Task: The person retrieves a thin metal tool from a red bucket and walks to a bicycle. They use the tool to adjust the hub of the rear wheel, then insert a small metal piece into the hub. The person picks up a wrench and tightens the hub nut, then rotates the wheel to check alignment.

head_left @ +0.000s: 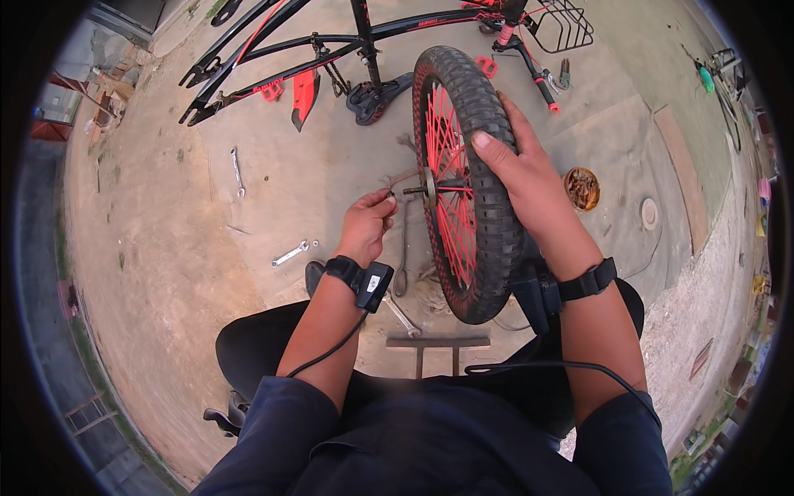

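Outdoor bike-repair yard: wrenches (290,254), frame (331,50).

Daylight, bright and even; shadows soft and short under the wheel (463,182) and frame (331,50). No glare. Centre sharp. Fisheye bends edges; black vignette rings a blurred rim.

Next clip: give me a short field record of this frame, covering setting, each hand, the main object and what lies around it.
setting: outdoor concrete ground, seen from a head camera looking down
main object: bicycle wheel, black tyre, red spokes, held upright
right hand: grips the tyre from the top
left hand: fingertips at the axle end beside the hub
wrists: black strapped devices with cables
behind: black and red bicycle frame lying upside down, front basket
ground items: two wrenches, rusty round tin
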### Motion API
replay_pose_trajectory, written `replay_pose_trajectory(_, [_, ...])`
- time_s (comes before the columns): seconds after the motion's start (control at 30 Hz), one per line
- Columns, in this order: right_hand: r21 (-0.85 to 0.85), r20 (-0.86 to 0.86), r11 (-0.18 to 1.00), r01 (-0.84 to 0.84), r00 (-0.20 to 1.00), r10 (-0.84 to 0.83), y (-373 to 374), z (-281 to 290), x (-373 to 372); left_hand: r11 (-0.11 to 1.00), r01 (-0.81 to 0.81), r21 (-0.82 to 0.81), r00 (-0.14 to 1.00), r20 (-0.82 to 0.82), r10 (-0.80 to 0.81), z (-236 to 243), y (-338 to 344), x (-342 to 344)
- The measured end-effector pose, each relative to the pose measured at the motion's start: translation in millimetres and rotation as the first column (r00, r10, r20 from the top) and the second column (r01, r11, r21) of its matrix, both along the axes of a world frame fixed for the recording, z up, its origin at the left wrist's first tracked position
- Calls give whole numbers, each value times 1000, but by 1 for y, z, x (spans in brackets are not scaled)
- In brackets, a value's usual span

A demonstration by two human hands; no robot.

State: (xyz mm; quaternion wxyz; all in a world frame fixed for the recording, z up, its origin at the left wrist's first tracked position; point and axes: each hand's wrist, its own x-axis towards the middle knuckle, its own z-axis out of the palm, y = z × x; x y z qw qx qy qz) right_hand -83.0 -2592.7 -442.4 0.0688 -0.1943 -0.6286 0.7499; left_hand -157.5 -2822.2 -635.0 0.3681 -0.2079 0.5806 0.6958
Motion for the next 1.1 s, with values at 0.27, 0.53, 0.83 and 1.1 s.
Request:
replay_pose_trajectory(0.27, [-17, -42, 1000, -8, 999, 7, -1, -7, -4, 999, 26, -20, 999, -25, -27, -16, 4, 0])
replay_pose_trajectory(0.53, [22, -41, 1000, -4, 999, 5, -2, -6, -6, 999, 47, -19, 998, -42, -48, -15, 8, -4])
replay_pose_trajectory(0.83, [38, -27, 999, -25, 999, 26, -2, -5, -7, 998, 67, 13, 996, -53, -66, -20, 2, -6])
replay_pose_trajectory(1.1, [46, -30, 999, -20, 999, 22, -4, -5, -7, 998, 48, 29, 999, 13, -48, -20, 0, -10])
